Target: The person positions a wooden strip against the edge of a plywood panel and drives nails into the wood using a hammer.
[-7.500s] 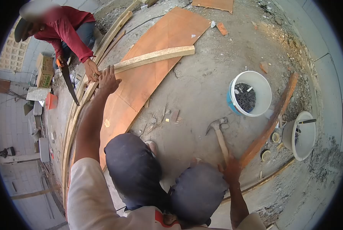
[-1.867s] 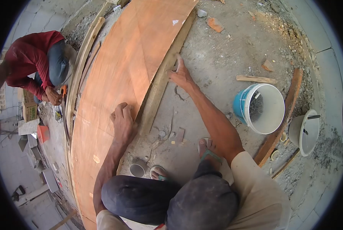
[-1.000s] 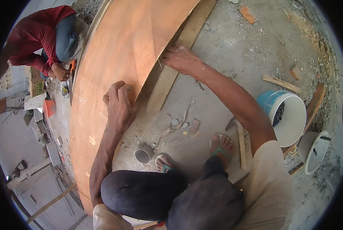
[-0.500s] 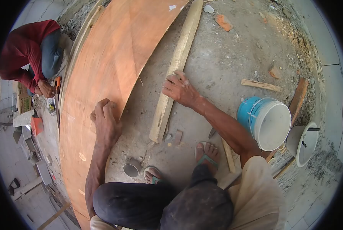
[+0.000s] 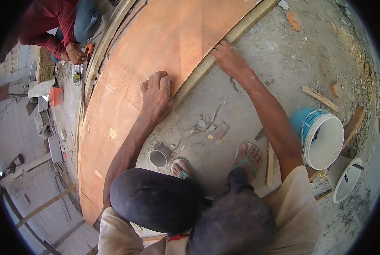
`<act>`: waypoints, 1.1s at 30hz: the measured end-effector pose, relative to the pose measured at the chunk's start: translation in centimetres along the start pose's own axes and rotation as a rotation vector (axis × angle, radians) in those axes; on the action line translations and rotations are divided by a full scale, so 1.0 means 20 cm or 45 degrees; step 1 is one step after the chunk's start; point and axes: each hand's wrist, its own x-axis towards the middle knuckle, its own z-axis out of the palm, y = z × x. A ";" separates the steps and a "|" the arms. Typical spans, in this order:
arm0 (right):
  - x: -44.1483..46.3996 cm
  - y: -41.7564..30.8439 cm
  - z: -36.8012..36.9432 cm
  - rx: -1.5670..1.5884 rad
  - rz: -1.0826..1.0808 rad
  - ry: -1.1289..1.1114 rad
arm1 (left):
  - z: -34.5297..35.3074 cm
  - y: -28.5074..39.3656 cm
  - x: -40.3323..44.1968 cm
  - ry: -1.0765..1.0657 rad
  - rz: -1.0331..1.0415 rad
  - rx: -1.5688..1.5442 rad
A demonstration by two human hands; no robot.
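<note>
Pale wooden batten (image 5: pixel 198 75) had closed against orange plywood sheet (image 5: pixel 156 46); left hand (image 5: pixel 157 95), right hand (image 5: pixel 231 60): clamping unclear. Rightward, blue-white plastic bucket (image 5: pixel 305 121) held dark contents.

My left hand (image 5: pixel 157 97) curled on the long reddish-brown plywood sheet (image 5: pixel 124 85), my right hand (image 5: pixel 230 61) at its edge by the pale squared wooden beam (image 5: pixel 199 75), fingertips hard to make out, blue-and-white plastic bucket (image 5: pixel 306 126) rightward.

No text or number can be read.
</note>
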 end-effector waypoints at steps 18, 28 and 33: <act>-0.08 -0.05 -0.14 0.045 -0.121 0.096 | 0.05 -0.04 0.01 0.009 -0.054 0.042; -0.08 0.07 -0.10 -0.249 -0.216 -0.042 | 0.04 -0.02 0.01 -0.016 -0.082 0.017; -0.03 -0.01 -0.12 -0.293 -0.301 0.170 | 0.02 -0.02 0.02 0.034 -0.088 0.038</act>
